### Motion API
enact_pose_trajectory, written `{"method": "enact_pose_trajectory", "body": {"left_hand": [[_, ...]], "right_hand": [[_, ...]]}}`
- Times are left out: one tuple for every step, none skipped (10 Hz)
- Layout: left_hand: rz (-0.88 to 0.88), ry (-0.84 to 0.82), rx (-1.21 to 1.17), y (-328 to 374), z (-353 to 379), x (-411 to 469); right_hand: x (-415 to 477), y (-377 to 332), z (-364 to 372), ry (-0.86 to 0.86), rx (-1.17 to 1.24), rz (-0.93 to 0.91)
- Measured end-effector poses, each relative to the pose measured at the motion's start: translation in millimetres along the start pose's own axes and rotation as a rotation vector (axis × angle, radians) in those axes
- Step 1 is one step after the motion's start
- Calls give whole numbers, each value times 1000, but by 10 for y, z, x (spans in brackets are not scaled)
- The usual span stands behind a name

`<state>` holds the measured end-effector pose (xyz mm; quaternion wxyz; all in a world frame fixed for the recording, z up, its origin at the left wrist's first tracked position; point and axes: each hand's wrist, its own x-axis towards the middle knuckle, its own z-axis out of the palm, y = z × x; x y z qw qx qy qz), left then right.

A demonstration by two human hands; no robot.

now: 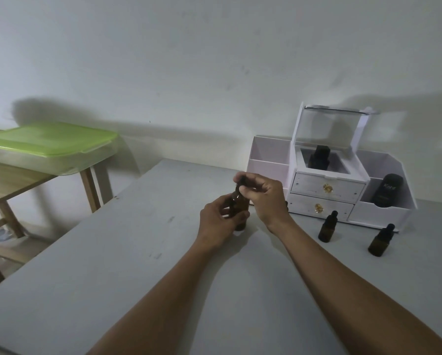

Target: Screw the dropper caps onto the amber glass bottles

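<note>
An amber glass bottle (239, 208) stands upright on the grey table (112, 265), at its middle. My left hand (218, 224) wraps around the bottle's body. My right hand (263, 198) pinches the black dropper cap (241, 181) on top of the bottle's neck. Two smaller amber bottles with black caps on stand to the right: one (327, 228) in front of the drawers and another (381, 240) further right.
A white organiser (327, 185) with two drawers stands at the back right. It holds a dark bottle (318, 157) in its middle box and a black container (387, 190) in its right bin. A green-lidded box (48, 144) sits on a wooden table to the left.
</note>
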<state>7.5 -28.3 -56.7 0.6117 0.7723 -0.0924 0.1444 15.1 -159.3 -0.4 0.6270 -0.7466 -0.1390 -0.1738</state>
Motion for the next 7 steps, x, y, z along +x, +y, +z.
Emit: {"method": "enact_pose_trajectory", "body": {"left_hand": [[2,-1,6,-9,1,2],[12,6,21,-5,7,0],[7,10,36,13,7,-12],[8,23,19,14,14,-26],[8,12,3,33,17,-46],[-13,-16,19,45,-9,-57],[-104,-20,46,6,-76,-120]], "right_hand": [[-27,-19,-3,7,-18,-13],[-24,26,20,63,-57,-14],[-24,52,42,114,-122,-33],[-50,57,69,161,-133,-49],[-92,69,103,173,-168,-42],[-107,41,99,114,-197,-34],[-234,24,43,62,-219,-21]]}}
